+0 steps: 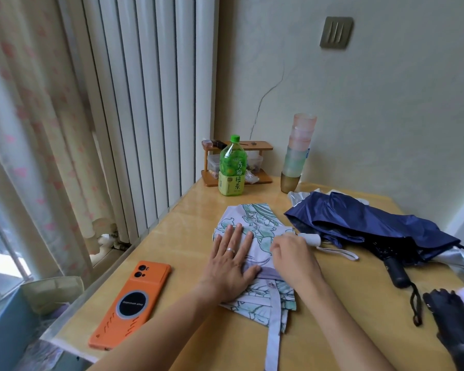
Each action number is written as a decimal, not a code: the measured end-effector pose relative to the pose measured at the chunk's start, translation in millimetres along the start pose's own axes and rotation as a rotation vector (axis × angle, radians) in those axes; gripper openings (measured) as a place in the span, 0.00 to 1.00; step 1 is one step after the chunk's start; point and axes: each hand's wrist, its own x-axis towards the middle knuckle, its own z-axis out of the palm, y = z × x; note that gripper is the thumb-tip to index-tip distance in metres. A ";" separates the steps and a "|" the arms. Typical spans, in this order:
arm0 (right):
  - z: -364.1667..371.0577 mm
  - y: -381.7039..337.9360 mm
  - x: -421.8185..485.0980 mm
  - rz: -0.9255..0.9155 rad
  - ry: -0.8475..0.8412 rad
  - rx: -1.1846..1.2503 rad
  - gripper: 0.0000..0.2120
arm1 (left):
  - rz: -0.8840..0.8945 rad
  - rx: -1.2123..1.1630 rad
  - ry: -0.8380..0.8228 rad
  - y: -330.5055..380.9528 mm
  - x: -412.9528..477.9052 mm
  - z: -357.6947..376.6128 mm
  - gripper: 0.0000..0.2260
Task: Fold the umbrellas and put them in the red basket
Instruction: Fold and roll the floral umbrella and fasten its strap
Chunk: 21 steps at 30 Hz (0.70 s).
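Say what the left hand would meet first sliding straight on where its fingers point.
The left hand, resting on the white floral umbrella, would next probably reach the green plastic tea bottle; depth unclear.

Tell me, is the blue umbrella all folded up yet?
Not yet. The blue umbrella is closed down, but its cloth lies loose and rumpled on the table, not rolled tight.

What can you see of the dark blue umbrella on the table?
The dark blue umbrella lies on its side on the wooden table, collapsed short but not yet folded: its glossy fabric is loose and crumpled, with silvery lining showing at the edges. Its black grip points toward the person, a black wrist loop trailing from it.
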 end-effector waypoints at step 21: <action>-6.2 4.5 141.5 0.421 -0.100 0.723 0.33 | 0.001 0.023 0.026 -2.2 0.3 7.9 0.34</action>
